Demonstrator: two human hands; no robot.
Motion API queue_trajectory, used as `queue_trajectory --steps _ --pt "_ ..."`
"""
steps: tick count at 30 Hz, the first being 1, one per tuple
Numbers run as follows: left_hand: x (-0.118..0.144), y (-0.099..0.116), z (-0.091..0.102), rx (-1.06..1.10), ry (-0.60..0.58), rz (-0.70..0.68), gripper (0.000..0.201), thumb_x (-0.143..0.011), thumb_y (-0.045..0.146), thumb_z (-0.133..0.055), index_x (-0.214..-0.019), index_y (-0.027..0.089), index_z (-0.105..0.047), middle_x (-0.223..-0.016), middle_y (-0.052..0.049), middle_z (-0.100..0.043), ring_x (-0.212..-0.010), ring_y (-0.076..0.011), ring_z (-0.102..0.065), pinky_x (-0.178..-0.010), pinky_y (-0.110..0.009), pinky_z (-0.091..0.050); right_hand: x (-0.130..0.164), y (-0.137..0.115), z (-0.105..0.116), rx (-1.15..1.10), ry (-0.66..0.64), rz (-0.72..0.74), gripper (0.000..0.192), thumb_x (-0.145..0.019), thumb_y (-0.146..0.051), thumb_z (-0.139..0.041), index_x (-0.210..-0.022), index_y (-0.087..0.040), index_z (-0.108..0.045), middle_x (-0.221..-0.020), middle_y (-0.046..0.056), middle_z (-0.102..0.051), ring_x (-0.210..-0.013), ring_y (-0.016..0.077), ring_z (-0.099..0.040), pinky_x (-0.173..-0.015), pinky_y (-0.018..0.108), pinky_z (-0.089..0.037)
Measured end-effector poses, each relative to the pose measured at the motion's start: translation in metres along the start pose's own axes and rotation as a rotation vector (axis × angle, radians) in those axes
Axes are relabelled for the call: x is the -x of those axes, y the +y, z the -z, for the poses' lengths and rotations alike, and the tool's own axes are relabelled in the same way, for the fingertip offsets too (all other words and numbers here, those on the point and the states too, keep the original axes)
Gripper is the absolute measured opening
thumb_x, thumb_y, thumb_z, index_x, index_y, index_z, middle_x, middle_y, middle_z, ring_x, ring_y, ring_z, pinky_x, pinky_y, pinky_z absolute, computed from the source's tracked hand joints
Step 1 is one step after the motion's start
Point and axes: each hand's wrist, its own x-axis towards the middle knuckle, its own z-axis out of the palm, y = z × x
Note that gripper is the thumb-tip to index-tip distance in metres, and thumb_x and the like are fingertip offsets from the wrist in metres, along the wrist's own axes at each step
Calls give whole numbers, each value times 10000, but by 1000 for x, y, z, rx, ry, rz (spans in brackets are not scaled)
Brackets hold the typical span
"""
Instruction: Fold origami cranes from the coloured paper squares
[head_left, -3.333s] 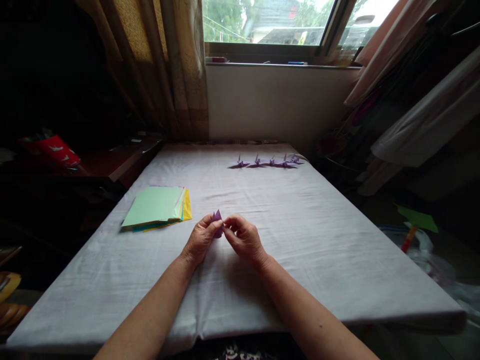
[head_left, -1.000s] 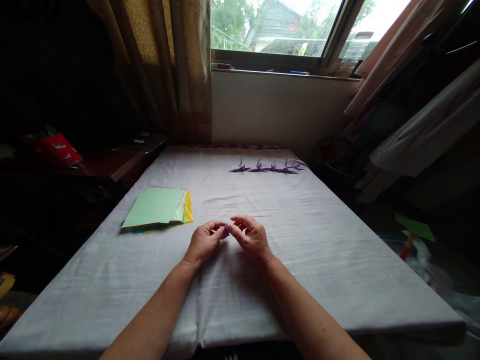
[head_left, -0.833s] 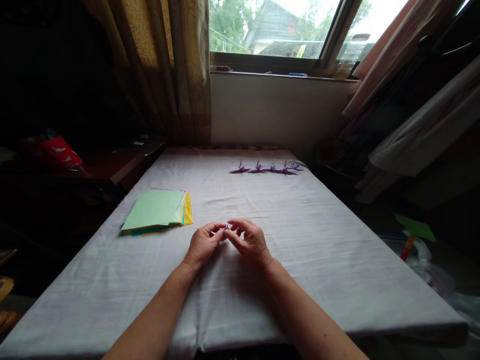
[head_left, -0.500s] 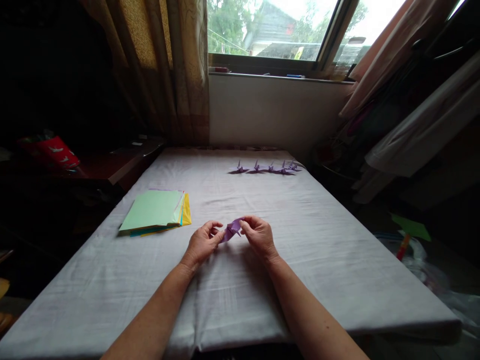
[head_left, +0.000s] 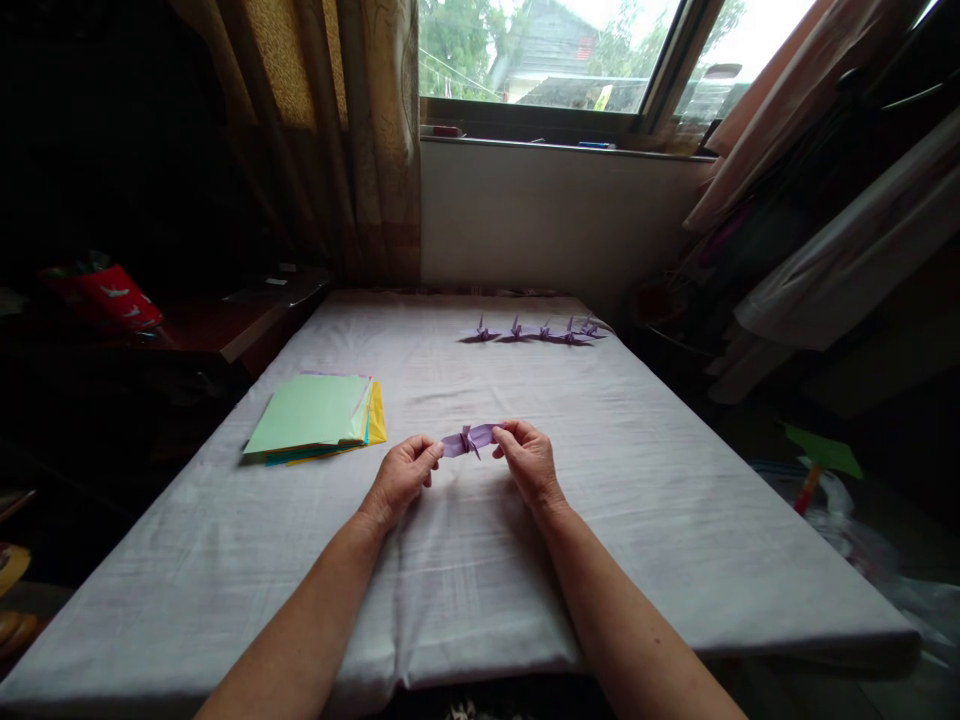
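A purple paper crane [head_left: 468,440] is stretched between my two hands, over the middle of the cloth-covered table [head_left: 465,580]. My left hand [head_left: 405,470] pinches the tip of one wing between thumb and forefinger. At the opposite wing tip, my right hand [head_left: 529,460] grips the paper the same way. Both wings are spread out sideways, with the narrow folded points sticking out at the centre. Several finished-looking purple paper cranes [head_left: 516,330] stand in a row near the table's far edge.
Left of my hands lies a stack of coloured paper [head_left: 311,415], pale green on top. A dark side table [head_left: 247,325] with a red container [head_left: 112,298] stands at the left. Plastic bags [head_left: 844,530] are by the table's right edge; clothes [head_left: 832,240] hang above.
My hands have moved slightly apart, and my left hand has shifted its hold to the wing tip. The crane's wings are now pulled out straighter and more level.
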Motion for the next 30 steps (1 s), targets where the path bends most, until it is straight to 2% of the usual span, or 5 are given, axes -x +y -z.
queue_trajectory --steps 10,30 --pt "3 6 0 65 26 54 391 -599 540 -680 -619 188 -509 -516 68 -449 -399 -59 -391 -341 -155 -210 0 -3 1 -18 8 -65 216 -604 -391 -641 -623 -177 -659 -537 -6 -641 -428 116 -538 -439 235 -458" --pt "0 4 2 79 43 70 384 -593 538 -664 -635 191 -505 -526 73 -440 -397 -55 -383 -338 -151 -195 -6 3 5 19 40 -72 205 -595 -380 -627 -599 -179 -669 -538 2 -646 -432 114 -528 -447 230 -456"
